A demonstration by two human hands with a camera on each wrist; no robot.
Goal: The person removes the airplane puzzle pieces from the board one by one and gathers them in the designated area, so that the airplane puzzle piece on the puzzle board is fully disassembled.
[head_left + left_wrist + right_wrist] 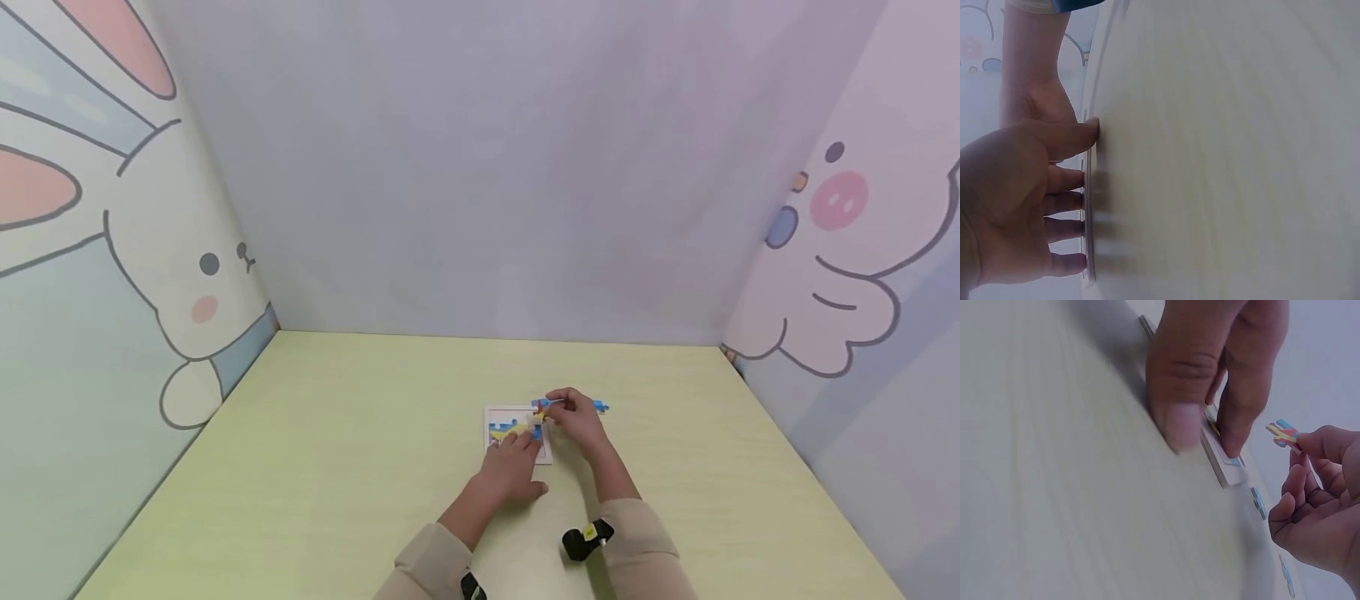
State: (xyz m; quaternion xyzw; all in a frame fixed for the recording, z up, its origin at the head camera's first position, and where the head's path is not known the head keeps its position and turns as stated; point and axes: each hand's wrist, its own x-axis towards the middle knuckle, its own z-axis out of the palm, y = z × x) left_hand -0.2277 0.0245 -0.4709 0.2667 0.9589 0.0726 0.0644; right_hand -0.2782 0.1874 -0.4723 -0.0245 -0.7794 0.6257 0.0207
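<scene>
A small white-framed jigsaw puzzle [487, 417] lies flat on the table, with blue and yellow pieces in it. On its near part rests my left hand [513, 468], its fingertips touching the board; the left wrist view shows these fingers [1063, 203] stretched to the board edge [1090, 256] and the thumb beside it. At the board's right side, my right hand [576, 418] pinches a puzzle piece [1282, 434] between thumb and fingers, held above the table. That piece is blue, yellow and red. My left hand hides part of the picture.
Loose blue puzzle pieces lie beyond and right of the board, one piece [602, 407] beside my right hand. In the right wrist view, two loose pieces show, one piece [1259, 503] nearer the board. Printed cloth walls [480, 183] enclose the pale yellow table [360, 433].
</scene>
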